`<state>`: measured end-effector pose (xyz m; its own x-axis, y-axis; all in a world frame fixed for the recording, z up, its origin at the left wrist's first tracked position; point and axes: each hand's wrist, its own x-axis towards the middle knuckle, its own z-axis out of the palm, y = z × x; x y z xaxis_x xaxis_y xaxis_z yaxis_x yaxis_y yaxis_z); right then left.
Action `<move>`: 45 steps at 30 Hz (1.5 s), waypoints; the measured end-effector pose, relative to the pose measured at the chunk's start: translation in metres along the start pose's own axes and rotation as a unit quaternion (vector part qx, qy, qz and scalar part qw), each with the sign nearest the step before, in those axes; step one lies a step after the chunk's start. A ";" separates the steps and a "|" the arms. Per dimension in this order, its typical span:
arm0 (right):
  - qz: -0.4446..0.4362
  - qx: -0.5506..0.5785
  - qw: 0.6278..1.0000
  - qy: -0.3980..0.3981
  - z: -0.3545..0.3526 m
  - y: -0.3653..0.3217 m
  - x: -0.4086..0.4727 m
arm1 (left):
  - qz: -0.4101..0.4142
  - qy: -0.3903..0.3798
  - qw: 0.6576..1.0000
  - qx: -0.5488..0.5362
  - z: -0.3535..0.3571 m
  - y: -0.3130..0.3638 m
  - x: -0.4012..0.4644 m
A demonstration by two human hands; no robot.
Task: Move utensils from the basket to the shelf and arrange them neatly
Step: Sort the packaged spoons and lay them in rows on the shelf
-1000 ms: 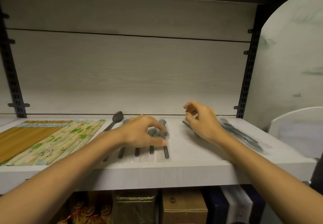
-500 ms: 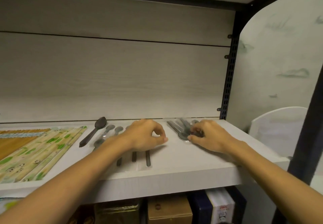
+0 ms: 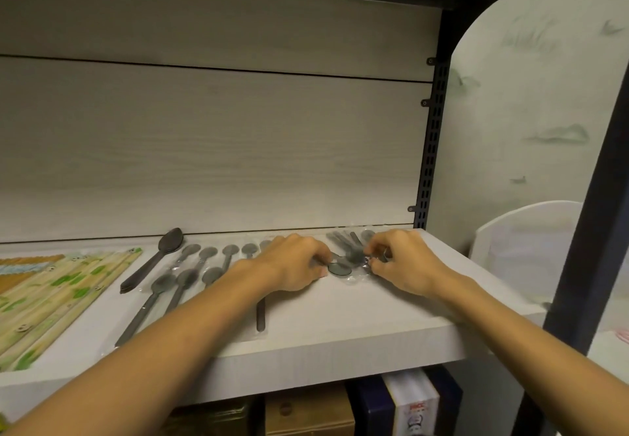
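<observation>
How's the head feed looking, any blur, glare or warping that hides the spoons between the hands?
Head view: dim, warm light, soft focus overall. Wide-angle warping bows the post and the shelf edge. The wrapped spoons between the left hand and right hand blur together under shiny plastic, so their count is unclear. The boxes below sit in shadow.

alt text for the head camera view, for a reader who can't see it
Both hands, left hand and right hand, handle a pile of plastic-wrapped grey spoons on a white shelf. More wrapped spoons and chopstick packs lie in rows to the left.
</observation>
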<state>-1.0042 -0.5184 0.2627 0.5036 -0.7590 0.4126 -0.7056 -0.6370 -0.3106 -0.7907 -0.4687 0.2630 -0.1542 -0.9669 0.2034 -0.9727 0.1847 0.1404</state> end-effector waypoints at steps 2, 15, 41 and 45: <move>0.004 0.019 1.000 0.002 0.001 0.000 0.000 | 0.016 0.010 1.000 0.001 0.001 0.000 0.002; 0.057 0.034 0.996 0.055 -0.009 -0.012 0.002 | 0.101 0.063 0.992 -0.045 -0.016 -0.001 -0.011; 0.099 0.454 0.884 0.053 0.020 -0.103 0.086 | -0.154 0.235 0.797 -0.534 -0.050 -0.080 -0.051; 0.128 0.563 0.814 0.062 0.027 -0.086 0.094 | -0.182 0.223 0.783 -0.552 -0.047 -0.082 -0.052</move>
<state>-0.8825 -0.5382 0.3048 0.3083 -0.9112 0.2733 0.1603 -0.2335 -0.9591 -0.6952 -0.4250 0.2863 0.4133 -0.8787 0.2389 -0.1583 0.1891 0.9691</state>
